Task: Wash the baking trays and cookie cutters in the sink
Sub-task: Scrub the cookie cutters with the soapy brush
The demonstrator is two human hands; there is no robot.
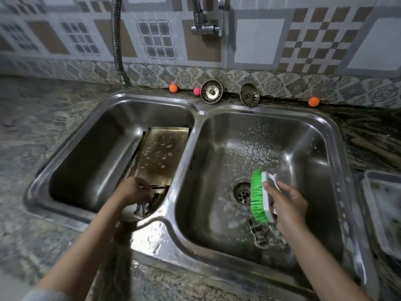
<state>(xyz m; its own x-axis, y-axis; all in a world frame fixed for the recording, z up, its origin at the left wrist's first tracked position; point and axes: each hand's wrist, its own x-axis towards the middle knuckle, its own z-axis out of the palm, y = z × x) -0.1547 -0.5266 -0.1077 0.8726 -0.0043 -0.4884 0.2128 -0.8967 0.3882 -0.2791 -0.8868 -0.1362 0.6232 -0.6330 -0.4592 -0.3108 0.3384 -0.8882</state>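
Your left hand (pixel 135 190) reaches down into the left basin (pixel 86 161) of the double steel sink (pixel 191 257), its fingers curled over the near edge of a baking tray (pixel 162 153) and gripping it. That tray leans against the divider between the basins, its far end raised; its surface is a dull gold, darkened with brown baked-on stains and speckled with soap suds or water drops. A second tray edge seems to sit right behind it, though you cannot tell clearly.

In the right basin (pixel 271 148) the walls and floor are flecked with white foam around the drain (pixel 242 193). Your right hand (pixel 289 205) hovers above it, fingers and thumb wrapped round the white handle of a scrubbing brush (pixel 260 197) with bright green bristles turned to the left. Below the brush a metal cookie cutter (pixel 263 233) lies on the basin floor, blurred, so its shape is hard to read.

Two sink strainers (pixel 211 91) stand on edge behind the sink. On the bench at far right lies a pale tray (pixel 368 205).
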